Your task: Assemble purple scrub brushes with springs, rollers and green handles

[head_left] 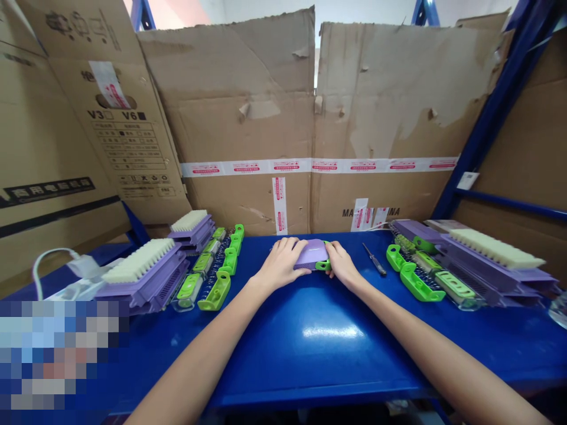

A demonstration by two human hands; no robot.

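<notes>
A purple plastic housing [311, 252] lies on the blue table in front of me, between my hands. My left hand [283, 258] is closed around its left end, thumb at the near side and fingers over the top. A bright green end piece [323, 265] sits at the housing's right end. My right hand [341, 263] grips this green end piece, its fingers wrapped behind and partly hidden. Whether the piece is fully seated cannot be made out. Just right of my right hand lies a screwdriver [374, 260] with a dark handle.
On the left stand purple housings with cream bristle blocks [140, 260], green-and-clear parts [190, 288], springs and green brackets [215, 292]. Similar purple parts [482, 268] and green brackets [420, 286] lie right. Cardboard [248, 130] walls the back; a white plug [84, 265] stands at left.
</notes>
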